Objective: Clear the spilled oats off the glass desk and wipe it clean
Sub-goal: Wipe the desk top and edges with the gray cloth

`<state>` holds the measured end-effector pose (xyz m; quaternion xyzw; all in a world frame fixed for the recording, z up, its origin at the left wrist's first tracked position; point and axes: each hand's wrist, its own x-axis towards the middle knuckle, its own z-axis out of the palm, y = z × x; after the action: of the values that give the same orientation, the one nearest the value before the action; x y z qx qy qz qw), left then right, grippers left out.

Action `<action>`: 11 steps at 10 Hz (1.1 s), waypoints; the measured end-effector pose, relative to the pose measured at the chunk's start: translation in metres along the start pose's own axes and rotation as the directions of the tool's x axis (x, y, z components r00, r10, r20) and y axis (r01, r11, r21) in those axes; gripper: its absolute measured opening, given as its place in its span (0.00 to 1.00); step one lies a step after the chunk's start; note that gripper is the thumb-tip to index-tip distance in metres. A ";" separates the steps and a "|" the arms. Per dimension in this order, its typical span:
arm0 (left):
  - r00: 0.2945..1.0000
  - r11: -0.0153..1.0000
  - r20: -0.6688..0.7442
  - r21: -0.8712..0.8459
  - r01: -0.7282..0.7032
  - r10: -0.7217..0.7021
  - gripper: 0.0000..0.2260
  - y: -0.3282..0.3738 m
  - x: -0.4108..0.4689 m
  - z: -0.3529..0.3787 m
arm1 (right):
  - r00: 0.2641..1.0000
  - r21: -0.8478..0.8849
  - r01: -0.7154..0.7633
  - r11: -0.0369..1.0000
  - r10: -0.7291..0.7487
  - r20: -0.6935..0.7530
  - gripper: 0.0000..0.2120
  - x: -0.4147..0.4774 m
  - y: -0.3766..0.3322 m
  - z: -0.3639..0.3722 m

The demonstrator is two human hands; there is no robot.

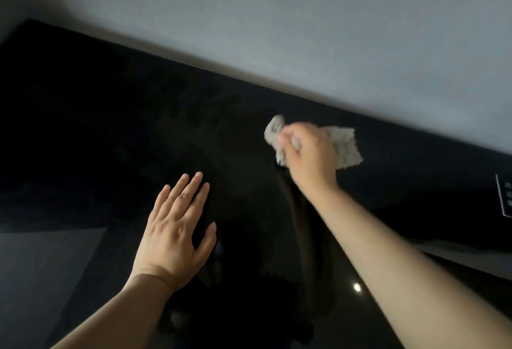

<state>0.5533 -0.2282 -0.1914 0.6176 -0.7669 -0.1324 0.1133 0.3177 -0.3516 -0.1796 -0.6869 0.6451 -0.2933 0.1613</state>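
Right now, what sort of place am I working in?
Probably a home or office room, indoors: a glossy black glass desk set against a plain grey wall, a light's reflection in the glass, and the right hand gripping a pale cloth on it.

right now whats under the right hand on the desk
A crumpled pale cloth, gripped by the right hand and lying on the black glass desk. What lies beneath the cloth is hidden.

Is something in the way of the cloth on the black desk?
Nothing visible is. The right hand grips the cloth against the glass desk near its far edge, and nothing shows on the dark glass around it. The left hand is spread flat nearer the person, apart from the cloth.
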 end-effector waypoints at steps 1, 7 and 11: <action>1.000 1.000 0.009 -0.006 0.007 -0.007 0.29 0.001 0.001 -0.003 | 0.987 0.117 -0.066 0.991 0.048 0.157 0.06 -0.036 -0.023 -0.014; 1.000 1.000 -0.005 0.012 0.015 -0.015 0.28 0.001 0.001 -0.001 | 0.999 0.018 -0.028 0.999 0.027 0.031 0.06 -0.069 -0.027 -0.006; 1.000 1.000 -0.023 0.007 0.004 -0.004 0.28 -0.001 0.002 -0.001 | 0.963 -0.246 -0.233 0.941 0.188 -0.193 0.06 -0.027 -0.005 -0.006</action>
<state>0.5538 -0.2304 -0.1910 0.6210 -0.7649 -0.1225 0.1197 0.3179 -0.3235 -0.1768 -0.6023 0.7597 -0.2413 0.0434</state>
